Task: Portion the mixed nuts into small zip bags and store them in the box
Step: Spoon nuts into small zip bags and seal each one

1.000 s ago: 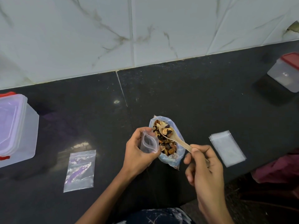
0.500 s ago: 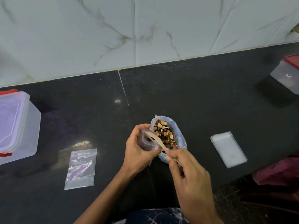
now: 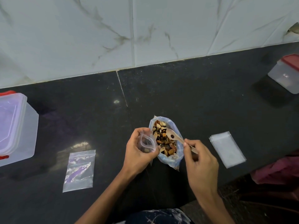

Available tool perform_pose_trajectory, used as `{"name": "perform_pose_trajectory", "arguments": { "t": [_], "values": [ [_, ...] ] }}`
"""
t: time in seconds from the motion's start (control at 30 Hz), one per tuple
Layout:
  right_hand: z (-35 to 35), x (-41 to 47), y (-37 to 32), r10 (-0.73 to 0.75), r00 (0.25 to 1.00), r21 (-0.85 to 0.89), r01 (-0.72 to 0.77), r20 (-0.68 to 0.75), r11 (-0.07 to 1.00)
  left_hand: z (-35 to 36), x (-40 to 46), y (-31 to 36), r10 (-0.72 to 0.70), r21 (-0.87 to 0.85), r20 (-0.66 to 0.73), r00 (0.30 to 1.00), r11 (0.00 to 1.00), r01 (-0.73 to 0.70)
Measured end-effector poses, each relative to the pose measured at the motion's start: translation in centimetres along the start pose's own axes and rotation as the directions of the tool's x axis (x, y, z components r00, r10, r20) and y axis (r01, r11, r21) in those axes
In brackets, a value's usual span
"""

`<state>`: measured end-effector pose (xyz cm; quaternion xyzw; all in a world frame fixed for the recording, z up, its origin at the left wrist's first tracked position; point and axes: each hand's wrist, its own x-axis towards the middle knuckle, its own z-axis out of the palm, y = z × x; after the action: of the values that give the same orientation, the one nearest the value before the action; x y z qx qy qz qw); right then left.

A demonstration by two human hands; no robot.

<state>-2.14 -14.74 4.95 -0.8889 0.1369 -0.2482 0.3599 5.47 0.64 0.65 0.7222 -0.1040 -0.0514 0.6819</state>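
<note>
Spoon (image 3: 174,137) back over nut bag (image 3: 166,141), right hand (image 3: 199,160) pinching it; left hand (image 3: 139,152) grips nut-holding zip bag (image 3: 146,143).

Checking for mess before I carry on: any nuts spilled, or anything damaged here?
No nuts lie loose on the counter. The one flaw is a chipped hole in the wall tile at far right.
</note>
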Motion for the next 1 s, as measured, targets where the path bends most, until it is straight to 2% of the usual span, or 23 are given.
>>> {"name": "perform_pose_trajectory", "arguments": {
  "t": [0.1,0.27,0.4,0.53,0.7,0.77,0.9,1.0],
  "values": [
    [1.0,-0.2,1.0,-0.037,0.999,-0.045,0.037,-0.007,0.998,0.1,0.0,-0.5,-0.013,0.009,-0.013,1.0,1.0,0.013],
    [2.6,-0.4,2.1,-0.176,0.98,-0.279,0.195,0.093,0.94,0.5,0.2,-1.3,-0.046,0.022,-0.012,0.999,0.999,0.046],
    [3.6,-0.6,2.0,-0.141,0.975,-0.31,0.19,0.173,0.932,0.7,0.3,-1.6,-0.049,0.018,0.003,0.999,0.999,0.049],
    [3.5,-0.8,1.0,-0.104,0.98,-0.288,0.15,0.168,0.946,0.9,0.3,-1.8,-0.045,-0.005,0.022,0.999,0.999,0.045],
    [3.0,-0.1,0.7,0.003,0.974,-0.254,0.056,0.226,0.965,1.1,0.3,-1.8,-0.037,-0.007,0.024,0.999,0.999,0.037],
    [2.8,0.6,0.7,0.081,0.964,-0.196,-0.031,0.253,0.98,1.2,0.3,-1.8,-0.031,-0.01,0.027,0.999,0.999,0.032],
    [1.7,2.0,1.7,0.269,0.94,-0.011,-0.273,0.21,0.962,1.0,0.4,-2.1,-0.028,0.006,0.055,0.998,1.0,0.028],
    [1.3,2.2,2.0,0.328,0.922,0.049,-0.345,0.204,0.937,1.0,0.6,-2.2,-0.024,0.014,0.071,0.997,1.0,0.023]
  ]
}}
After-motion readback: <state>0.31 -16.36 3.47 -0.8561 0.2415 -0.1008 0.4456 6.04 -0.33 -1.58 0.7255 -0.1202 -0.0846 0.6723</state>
